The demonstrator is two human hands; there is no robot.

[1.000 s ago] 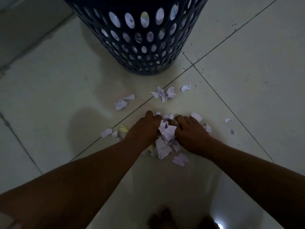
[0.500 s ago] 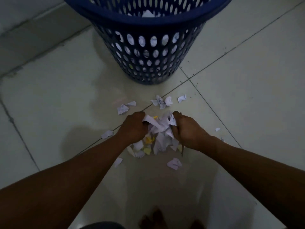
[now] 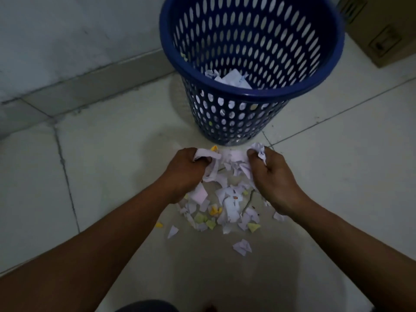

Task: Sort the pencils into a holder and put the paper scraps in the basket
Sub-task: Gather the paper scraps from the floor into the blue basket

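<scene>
White paper scraps [image 3: 233, 159]: one bunch, now lifted off the floor tiles [image 3: 112, 176], fingers of left hand [image 3: 186, 170] and right hand [image 3: 273, 176] curled round it, ready for nearby blue perforated basket [image 3: 247, 96]; loose pieces [image 3: 227, 208] remain below.

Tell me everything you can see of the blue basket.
The basket is dark blue, plastic by its look, round, tapering to a narrower base, with a thick smooth rim and walls pierced by rows of oval holes. It stands upright on the pale tiled floor. White paper scraps lie inside at its bottom. The left hand and right hand do not touch it.
</scene>
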